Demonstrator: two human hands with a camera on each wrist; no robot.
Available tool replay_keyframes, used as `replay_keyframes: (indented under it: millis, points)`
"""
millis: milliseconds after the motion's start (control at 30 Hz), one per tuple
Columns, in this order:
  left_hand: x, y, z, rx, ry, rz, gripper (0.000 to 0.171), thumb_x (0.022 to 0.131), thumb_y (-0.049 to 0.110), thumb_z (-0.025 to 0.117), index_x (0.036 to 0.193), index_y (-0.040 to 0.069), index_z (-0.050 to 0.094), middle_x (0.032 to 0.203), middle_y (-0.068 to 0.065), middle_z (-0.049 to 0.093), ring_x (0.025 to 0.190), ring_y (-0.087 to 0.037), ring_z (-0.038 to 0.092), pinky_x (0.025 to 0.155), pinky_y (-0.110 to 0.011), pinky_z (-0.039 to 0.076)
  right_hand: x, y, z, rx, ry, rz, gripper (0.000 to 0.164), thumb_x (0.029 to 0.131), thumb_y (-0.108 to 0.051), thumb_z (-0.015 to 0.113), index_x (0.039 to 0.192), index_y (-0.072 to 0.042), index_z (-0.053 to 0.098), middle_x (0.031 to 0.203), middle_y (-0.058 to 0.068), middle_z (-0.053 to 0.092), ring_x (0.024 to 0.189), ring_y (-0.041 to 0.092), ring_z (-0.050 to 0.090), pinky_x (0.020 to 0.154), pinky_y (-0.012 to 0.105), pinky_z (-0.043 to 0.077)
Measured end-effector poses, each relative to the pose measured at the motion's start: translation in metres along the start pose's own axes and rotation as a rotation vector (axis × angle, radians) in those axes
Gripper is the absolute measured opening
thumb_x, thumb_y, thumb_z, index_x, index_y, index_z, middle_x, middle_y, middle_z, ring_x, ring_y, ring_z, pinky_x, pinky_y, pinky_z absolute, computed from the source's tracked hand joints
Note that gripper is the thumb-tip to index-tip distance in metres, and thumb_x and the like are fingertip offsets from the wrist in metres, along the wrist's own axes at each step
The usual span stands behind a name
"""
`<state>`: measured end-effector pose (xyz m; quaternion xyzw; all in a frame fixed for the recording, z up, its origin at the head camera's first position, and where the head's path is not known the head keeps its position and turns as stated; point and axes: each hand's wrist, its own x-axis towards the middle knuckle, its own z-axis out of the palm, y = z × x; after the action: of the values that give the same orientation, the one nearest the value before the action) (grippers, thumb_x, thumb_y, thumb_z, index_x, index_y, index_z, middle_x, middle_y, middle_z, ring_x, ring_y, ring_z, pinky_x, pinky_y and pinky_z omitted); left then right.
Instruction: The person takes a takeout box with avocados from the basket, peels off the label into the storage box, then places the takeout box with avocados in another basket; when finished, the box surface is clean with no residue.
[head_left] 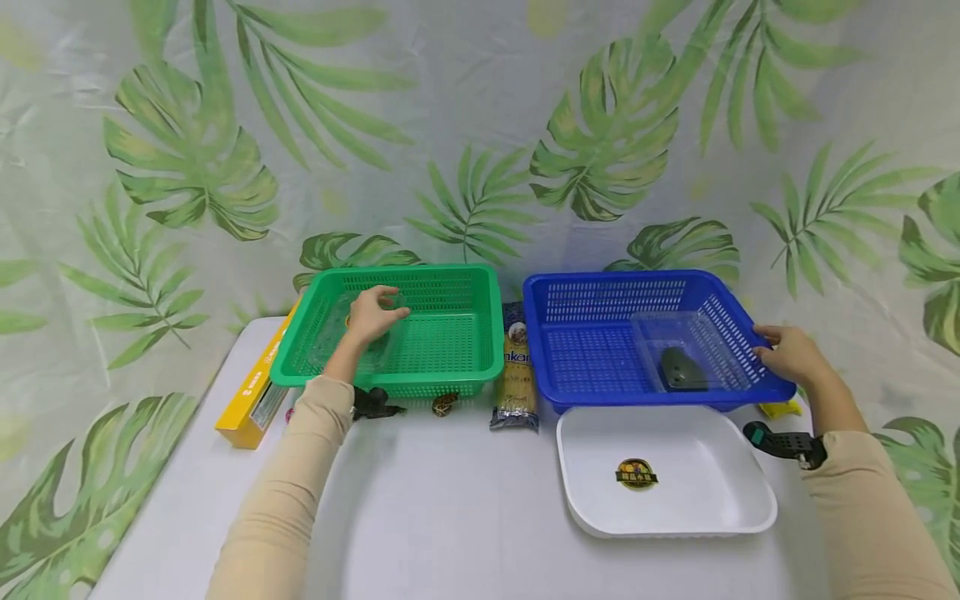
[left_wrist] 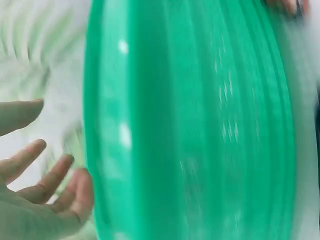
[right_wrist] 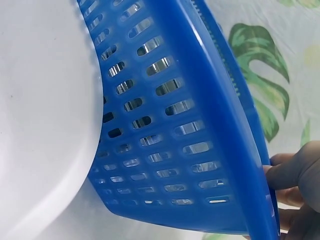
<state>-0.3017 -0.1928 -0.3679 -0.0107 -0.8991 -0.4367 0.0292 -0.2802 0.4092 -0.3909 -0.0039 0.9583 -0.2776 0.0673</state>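
My left hand (head_left: 372,316) hovers over the left part of a green plastic basket (head_left: 450,389), thumb and fingers apart with nothing between them. Beneath it, a clear plastic container (head_left: 326,337) lies in the basket, partly hidden by the hand. In the left wrist view, the spread fingers (left_wrist: 47,185) appear beside the green rim. At the right, my right hand (head_left: 793,357) grips the right rim of a blue plastic basket (head_left: 581,392), fingers bent over the edge (right_wrist: 295,185). Inside that basket sit a clear container (head_left: 648,333) and a dark green object (head_left: 681,371).
A white tray (head_left: 675,512) with a logo stands before the blue basket. Between the baskets lies a pasta packet (head_left: 516,383). A long yellow box (head_left: 251,408) leans along the green basket's left side. Small dark items (head_left: 445,404) and a yellow packet (head_left: 782,409) lie near the baskets.
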Motion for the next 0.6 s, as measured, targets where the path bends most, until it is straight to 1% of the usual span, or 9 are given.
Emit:
replay_keyframes:
  millis: [100, 167, 267, 300, 433, 600]
  points:
    - [0.003, -0.021, -0.024, 0.111, -0.01, -0.1, 0.056, 0.091, 0.017, 0.06, 0.139, -0.004, 0.04, 0.136, -0.031, 0.041, 0.127, -0.046, 0.034, 0.099, -0.055, 0.037, -0.001, -0.001, 0.0, -0.008, 0.009, -0.003, 0.054, 0.091, -0.007, 0.044, 0.134, 0.021, 0.028, 0.122, 0.05, 0.034, 0.089, 0.05, 0.057, 0.07, 0.05, 0.055]
    - [0.004, -0.031, -0.035, 0.171, -0.015, -0.15, 0.06, 0.091, 0.017, 0.061, 0.14, -0.006, 0.036, 0.14, -0.032, 0.035, 0.129, -0.048, 0.03, 0.101, -0.057, 0.034, -0.002, -0.001, 0.0, -0.004, 0.009, 0.0, 0.054, 0.091, -0.007, 0.045, 0.134, 0.02, 0.028, 0.122, 0.05, 0.034, 0.089, 0.05, 0.057, 0.069, 0.05, 0.055]
    - [0.005, -0.041, -0.046, 0.232, -0.053, -0.207, 0.066, 0.09, 0.018, 0.061, 0.142, -0.008, 0.031, 0.145, -0.032, 0.026, 0.132, -0.051, 0.02, 0.104, -0.059, 0.03, -0.002, -0.001, 0.0, 0.004, 0.007, 0.008, 0.054, 0.092, -0.008, 0.045, 0.135, 0.02, 0.027, 0.122, 0.049, 0.034, 0.088, 0.05, 0.058, 0.069, 0.049, 0.055]
    - [0.006, -0.044, -0.049, 0.248, -0.069, -0.22, 0.068, 0.089, 0.018, 0.062, 0.142, -0.009, 0.029, 0.146, -0.032, 0.024, 0.133, -0.052, 0.018, 0.104, -0.059, 0.03, -0.002, -0.001, 0.0, 0.007, 0.006, 0.012, 0.054, 0.092, -0.008, 0.045, 0.135, 0.02, 0.027, 0.122, 0.049, 0.034, 0.088, 0.049, 0.058, 0.069, 0.049, 0.055]
    - [0.006, -0.049, -0.055, 0.284, -0.125, -0.26, 0.074, 0.088, 0.015, 0.064, 0.143, -0.011, 0.023, 0.145, -0.034, 0.022, 0.131, -0.052, 0.02, 0.103, -0.058, 0.032, -0.002, 0.0, 0.001, 0.009, 0.006, 0.02, 0.054, 0.093, -0.008, 0.045, 0.136, 0.019, 0.027, 0.123, 0.049, 0.033, 0.089, 0.05, 0.057, 0.069, 0.048, 0.055]
    - [0.003, -0.048, -0.055, 0.297, -0.15, -0.285, 0.078, 0.086, 0.014, 0.066, 0.143, -0.013, 0.02, 0.144, -0.035, 0.022, 0.13, -0.053, 0.02, 0.104, -0.058, 0.031, -0.002, 0.0, 0.002, 0.011, 0.009, 0.029, 0.053, 0.094, -0.009, 0.045, 0.136, 0.018, 0.027, 0.125, 0.049, 0.032, 0.091, 0.051, 0.057, 0.071, 0.049, 0.055]
